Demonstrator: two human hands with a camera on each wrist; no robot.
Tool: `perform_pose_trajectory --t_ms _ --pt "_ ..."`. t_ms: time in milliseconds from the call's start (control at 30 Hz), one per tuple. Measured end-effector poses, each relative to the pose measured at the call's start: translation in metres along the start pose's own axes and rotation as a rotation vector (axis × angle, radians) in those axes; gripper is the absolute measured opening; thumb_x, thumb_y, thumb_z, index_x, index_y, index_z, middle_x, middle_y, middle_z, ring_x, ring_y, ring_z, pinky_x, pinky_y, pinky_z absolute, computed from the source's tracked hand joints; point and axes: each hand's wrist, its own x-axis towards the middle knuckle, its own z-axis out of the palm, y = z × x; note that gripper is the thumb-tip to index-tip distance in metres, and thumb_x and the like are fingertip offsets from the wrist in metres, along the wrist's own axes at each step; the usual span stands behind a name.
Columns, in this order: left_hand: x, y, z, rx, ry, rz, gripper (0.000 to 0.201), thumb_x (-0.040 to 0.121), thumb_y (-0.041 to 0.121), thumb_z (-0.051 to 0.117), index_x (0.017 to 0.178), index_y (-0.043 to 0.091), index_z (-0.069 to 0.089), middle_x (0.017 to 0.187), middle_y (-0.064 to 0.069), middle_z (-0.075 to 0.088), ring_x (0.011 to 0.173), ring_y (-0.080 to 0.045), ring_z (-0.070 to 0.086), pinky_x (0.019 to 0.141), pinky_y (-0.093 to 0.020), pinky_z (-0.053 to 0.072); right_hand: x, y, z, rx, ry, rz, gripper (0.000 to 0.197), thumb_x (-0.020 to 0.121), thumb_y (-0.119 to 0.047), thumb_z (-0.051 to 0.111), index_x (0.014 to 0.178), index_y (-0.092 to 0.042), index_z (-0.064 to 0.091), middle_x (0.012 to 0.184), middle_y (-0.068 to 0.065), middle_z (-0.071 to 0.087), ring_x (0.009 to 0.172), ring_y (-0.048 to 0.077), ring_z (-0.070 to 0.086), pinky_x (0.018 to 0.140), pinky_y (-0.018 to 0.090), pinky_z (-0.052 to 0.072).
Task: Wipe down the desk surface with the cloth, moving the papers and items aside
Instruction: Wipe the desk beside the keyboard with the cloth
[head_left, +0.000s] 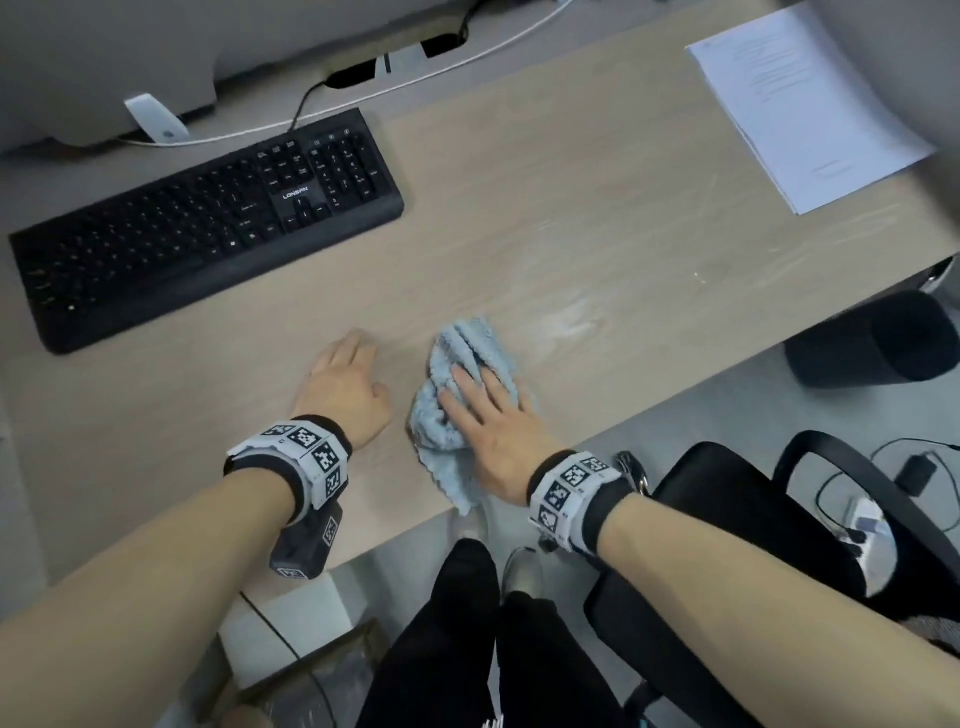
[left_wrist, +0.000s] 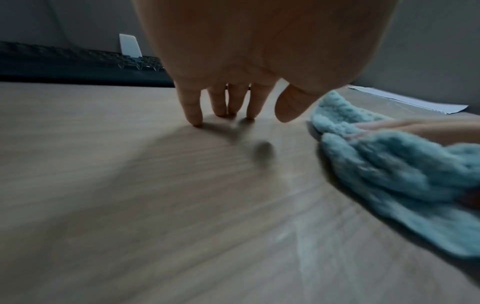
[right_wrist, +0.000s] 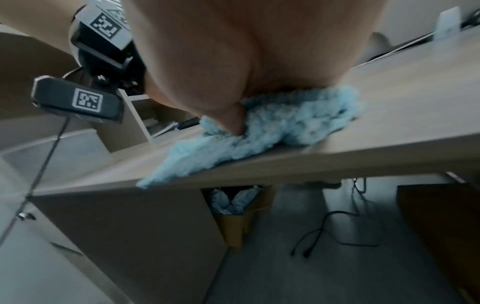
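Observation:
A crumpled light-blue cloth (head_left: 457, 395) (left_wrist: 389, 164) (right_wrist: 280, 127) lies on the pale wooden desk (head_left: 571, 218) near its front edge, one corner hanging over. My right hand (head_left: 483, 410) (right_wrist: 233, 121) presses flat on it with straight fingers. My left hand (head_left: 348, 384) (left_wrist: 223, 115) rests just left of the cloth, its fingertips (left_wrist: 197, 121) touching the bare desk and holding nothing. A stack of white papers (head_left: 810, 109) (left_wrist: 415, 100) lies at the far right corner. Damp streaks mark the wood right of the cloth.
A black keyboard (head_left: 208, 228) (left_wrist: 78, 65) sits at the left rear, with a monitor foot and white cable behind it. Below the desk edge are a black office chair (head_left: 727, 519), a dark bin (head_left: 878, 338), floor cables and a cardboard box (right_wrist: 239, 218).

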Motion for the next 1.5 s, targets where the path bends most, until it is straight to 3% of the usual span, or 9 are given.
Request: perform_pose_trajectory --t_ms 100,300,533,667,967,1100,1267,1400,1500 --pt "-0.002 -0.002 -0.006 -0.037 0.006 0.003 0.058 0.092 0.019 0.047 0.148 0.009 0.033 0.16 -0.012 0.022 0.144 -0.031 0.024 0.119 -0.038 0.021 -0.014 0.041 -0.003 0.008 0.031 0.057 0.097 0.09 -0.014 0.058 0.156 -0.027 -0.012 0.163 0.001 -0.019 0.15 0.03 -0.014 0.118 0.06 0.009" --pt "-0.029 -0.013 0.002 0.007 0.06 -0.077 0.05 0.083 0.018 0.051 0.133 0.008 0.049 0.142 -0.014 0.042 0.128 -0.036 0.038 0.108 -0.046 0.035 -0.021 0.1 -0.022 0.149 0.214 0.589 0.086 0.088 -0.011 0.056 0.157 -0.017 0.005 0.165 0.01 -0.002 0.15 0.037 0.003 0.115 0.056 0.027" --pt "-0.05 -0.017 0.018 -0.006 -0.004 -0.038 0.071 0.083 0.012 0.053 0.15 0.009 0.028 0.162 -0.009 0.015 0.145 -0.028 0.022 0.118 -0.035 0.021 -0.009 -0.034 0.01 0.005 0.056 0.073 0.093 0.089 -0.009 0.058 0.157 -0.021 -0.004 0.163 0.01 -0.015 0.15 0.035 -0.011 0.117 0.058 0.001" --pt "-0.052 -0.013 0.023 -0.007 -0.006 -0.051 0.075 0.083 0.009 0.052 0.151 0.011 0.022 0.163 -0.008 0.009 0.148 -0.025 0.015 0.119 -0.034 0.018 -0.03 -0.027 0.028 -0.068 0.042 -0.106 0.089 0.088 -0.008 0.055 0.157 -0.023 0.001 0.164 0.005 -0.013 0.151 0.03 -0.009 0.119 0.053 0.007" --pt "-0.065 -0.016 0.034 -0.069 0.071 -0.142 0.063 0.084 0.011 0.051 0.145 0.007 0.035 0.16 -0.012 0.018 0.143 -0.034 0.026 0.117 -0.041 0.024 -0.073 0.09 0.011 0.053 0.395 0.504 0.05 0.086 -0.022 0.062 0.134 -0.012 0.049 0.135 0.021 0.043 0.117 0.041 0.044 0.089 0.049 0.047" --pt "-0.065 -0.015 0.035 -0.017 0.052 -0.127 0.063 0.085 0.014 0.051 0.145 0.007 0.034 0.16 -0.013 0.02 0.143 -0.033 0.025 0.118 -0.038 0.023 -0.048 0.053 -0.011 0.213 0.475 0.293 0.045 0.09 -0.027 0.06 0.131 -0.015 0.049 0.125 0.017 0.046 0.107 0.037 0.051 0.08 0.044 0.05" --pt "-0.062 -0.015 0.034 -0.016 0.034 -0.139 0.061 0.086 0.017 0.051 0.145 0.006 0.035 0.16 -0.013 0.02 0.145 -0.033 0.022 0.119 -0.038 0.021 -0.021 -0.031 0.01 0.046 0.235 0.033 0.047 0.083 -0.017 0.064 0.127 -0.017 0.048 0.126 0.012 0.042 0.11 0.033 0.047 0.086 0.043 0.048" --pt "-0.063 -0.016 0.029 -0.013 0.005 -0.125 0.06 0.087 0.016 0.05 0.145 0.007 0.036 0.16 -0.012 0.019 0.144 -0.034 0.023 0.119 -0.037 0.02 -0.028 0.015 0.006 0.183 0.19 0.24 0.073 0.069 -0.015 0.082 0.131 -0.017 0.043 0.13 0.014 0.041 0.118 0.035 0.046 0.094 0.046 0.047" --pt "-0.063 -0.015 0.024 0.001 0.002 -0.115 0.054 0.088 0.015 0.05 0.14 0.005 0.041 0.156 -0.014 0.028 0.139 -0.036 0.03 0.116 -0.039 0.025 -0.051 0.079 -0.006 0.254 0.284 0.525 0.054 0.082 -0.028 0.074 0.125 -0.013 0.044 0.123 0.015 0.045 0.11 0.034 0.051 0.09 0.043 0.049"
